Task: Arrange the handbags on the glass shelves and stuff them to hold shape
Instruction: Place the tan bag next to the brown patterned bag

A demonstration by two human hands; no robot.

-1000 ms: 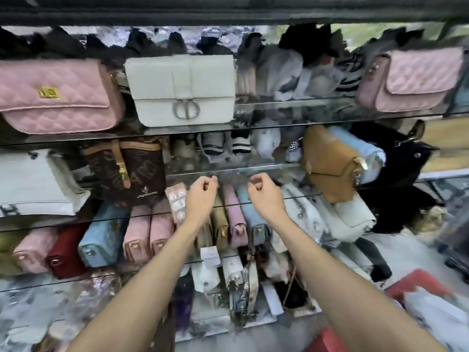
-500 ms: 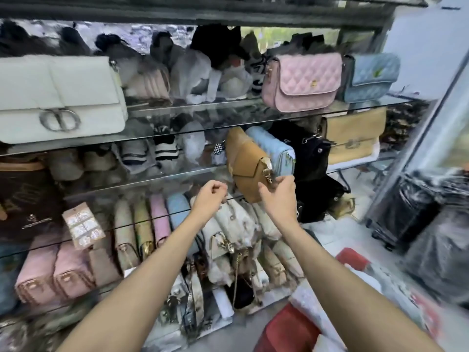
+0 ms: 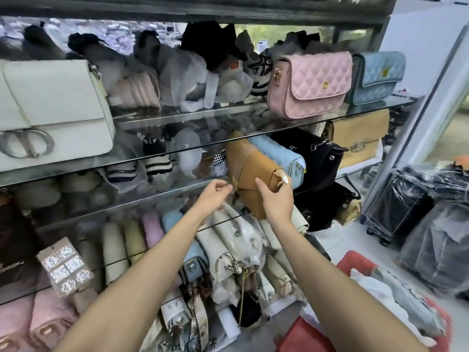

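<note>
A tan handbag (image 3: 250,171) stands tilted on the middle glass shelf (image 3: 152,154), leaning over its front edge. My right hand (image 3: 275,199) grips the bag's right end, thumb across the front flap and fingers behind the metal clasp. My left hand (image 3: 213,196) is at the bag's lower left corner with curled fingers pinched together; whether it holds the bag is unclear. A light blue quilted bag (image 3: 279,153) and a black bag (image 3: 319,158) stand just right of the tan one.
On the top shelf are a white bag (image 3: 55,110), a pink quilted bag (image 3: 309,82) and a blue quilted bag (image 3: 378,74). Several small bags stand packed below my arms. Wrapped black bundles (image 3: 406,207) and a red mat (image 3: 355,262) are on the floor at right.
The view swung right along the shelves. Both hands moved from the row of small bags up to the tan handbag, and my right hand took hold of it.
</note>
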